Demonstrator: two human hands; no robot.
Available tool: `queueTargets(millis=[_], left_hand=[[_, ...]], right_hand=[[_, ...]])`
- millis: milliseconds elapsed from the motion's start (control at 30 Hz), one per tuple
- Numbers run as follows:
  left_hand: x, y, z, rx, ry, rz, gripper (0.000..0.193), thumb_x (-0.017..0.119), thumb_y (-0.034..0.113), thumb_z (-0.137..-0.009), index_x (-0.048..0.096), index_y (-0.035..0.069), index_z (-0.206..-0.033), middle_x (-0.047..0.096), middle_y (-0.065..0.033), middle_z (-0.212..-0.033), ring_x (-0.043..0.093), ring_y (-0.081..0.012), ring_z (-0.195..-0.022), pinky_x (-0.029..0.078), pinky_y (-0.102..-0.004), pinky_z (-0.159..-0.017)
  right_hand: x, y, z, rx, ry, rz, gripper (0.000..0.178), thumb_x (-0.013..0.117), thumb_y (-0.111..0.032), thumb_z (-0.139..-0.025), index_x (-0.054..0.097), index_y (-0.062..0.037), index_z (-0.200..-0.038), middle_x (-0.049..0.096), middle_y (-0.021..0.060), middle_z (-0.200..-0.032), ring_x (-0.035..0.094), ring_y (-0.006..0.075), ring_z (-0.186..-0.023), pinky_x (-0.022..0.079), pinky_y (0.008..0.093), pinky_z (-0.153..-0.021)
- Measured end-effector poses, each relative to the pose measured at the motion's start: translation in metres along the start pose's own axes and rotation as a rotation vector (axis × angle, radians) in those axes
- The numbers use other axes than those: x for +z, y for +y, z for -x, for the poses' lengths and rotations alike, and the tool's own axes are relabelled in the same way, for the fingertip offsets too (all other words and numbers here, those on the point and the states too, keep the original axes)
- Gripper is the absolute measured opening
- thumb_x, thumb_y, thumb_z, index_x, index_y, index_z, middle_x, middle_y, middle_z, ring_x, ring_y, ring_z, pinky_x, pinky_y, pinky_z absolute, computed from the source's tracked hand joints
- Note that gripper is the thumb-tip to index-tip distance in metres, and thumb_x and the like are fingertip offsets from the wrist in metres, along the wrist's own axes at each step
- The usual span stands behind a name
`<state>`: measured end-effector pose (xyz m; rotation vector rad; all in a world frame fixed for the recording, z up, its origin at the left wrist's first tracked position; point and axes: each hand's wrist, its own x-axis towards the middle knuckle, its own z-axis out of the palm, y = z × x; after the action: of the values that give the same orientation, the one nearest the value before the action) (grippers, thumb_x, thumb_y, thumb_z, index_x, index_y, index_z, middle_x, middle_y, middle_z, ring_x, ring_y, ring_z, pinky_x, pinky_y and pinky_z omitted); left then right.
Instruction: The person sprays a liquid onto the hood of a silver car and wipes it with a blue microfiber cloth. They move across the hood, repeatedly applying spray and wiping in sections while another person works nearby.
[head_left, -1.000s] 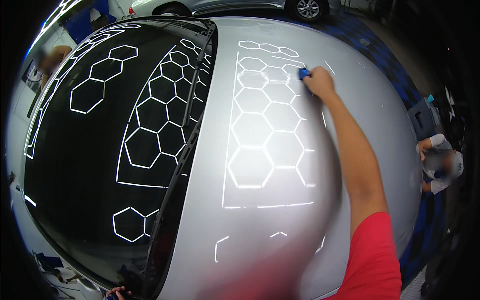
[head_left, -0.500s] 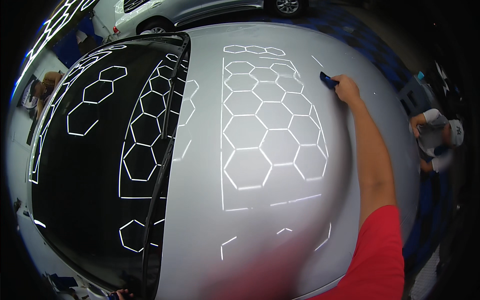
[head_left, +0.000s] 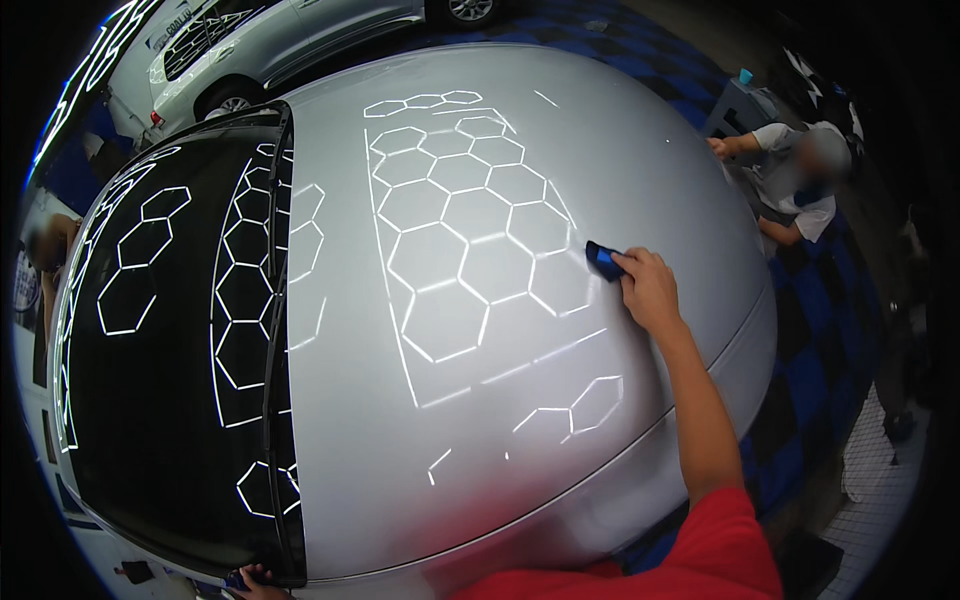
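The silver car hood point(head_left: 520, 390) spreads out in front of me, with bright hexagonal light lines reflected in it. My right hand point(head_left: 650, 290) is closed around a small dark blue and black pad point(head_left: 603, 260). The pad rests against the paint, right of the hexagon reflections. Down at the lower left, by the base of the windshield, my left hand point(head_left: 258, 583) shows only in part. Its fingers are curled around a small dark blue thing point(head_left: 236, 579), too little of which is visible to name.
The black windshield point(head_left: 160, 400) with its wiper point(head_left: 270, 350) lies to the left. A co-worker in white point(head_left: 790, 180) is at the hood's far right edge; another person point(head_left: 55, 250) is at the far left. Another silver car point(head_left: 330, 40) stands behind, on blue and black floor tiles point(head_left: 640, 75).
My right hand and the pad have come nearer to me along the hood. The view has shifted, so the car sits further left. The co-worker at right now has a hand by the hood edge.
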<state>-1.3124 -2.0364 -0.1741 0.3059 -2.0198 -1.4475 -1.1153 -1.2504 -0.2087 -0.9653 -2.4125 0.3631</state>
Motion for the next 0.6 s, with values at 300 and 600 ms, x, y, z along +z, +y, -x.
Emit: queueTargets(millis=[300, 600], left_hand=[[0.002, -0.005, 0.011, -0.04, 0.063, 0.031, 0.029, 0.061, 0.027, -0.089, 0.051, 0.009, -0.109, 0.059, -0.0034, -0.085, 0.06, -0.0142, -0.072, 0.045, -0.0233, -0.052], [-0.008, -0.024, 0.039, 0.024, -0.009, 0.225, 0.036, 0.057, 0.017, -0.085, 0.045, 0.01, -0.118, 0.056, -0.005, -0.094, 0.057, -0.0143, -0.078, 0.045, -0.022, -0.057]], right_hand=[[0.012, -0.077, 0.005, 0.19, -0.057, 0.051, 0.031, 0.06, -0.017, -0.078, 0.07, 0.0012, -0.101, 0.058, 0.0164, -0.091, 0.058, 0.0333, -0.087, 0.049, 0.0417, -0.078], [0.123, -0.354, 0.025, -0.942, -0.309, -0.48, 0.024, 0.058, -0.006, -0.076, 0.066, -0.0028, -0.098, 0.056, 0.0124, -0.091, 0.056, 0.0293, -0.087, 0.046, 0.0412, -0.074]])
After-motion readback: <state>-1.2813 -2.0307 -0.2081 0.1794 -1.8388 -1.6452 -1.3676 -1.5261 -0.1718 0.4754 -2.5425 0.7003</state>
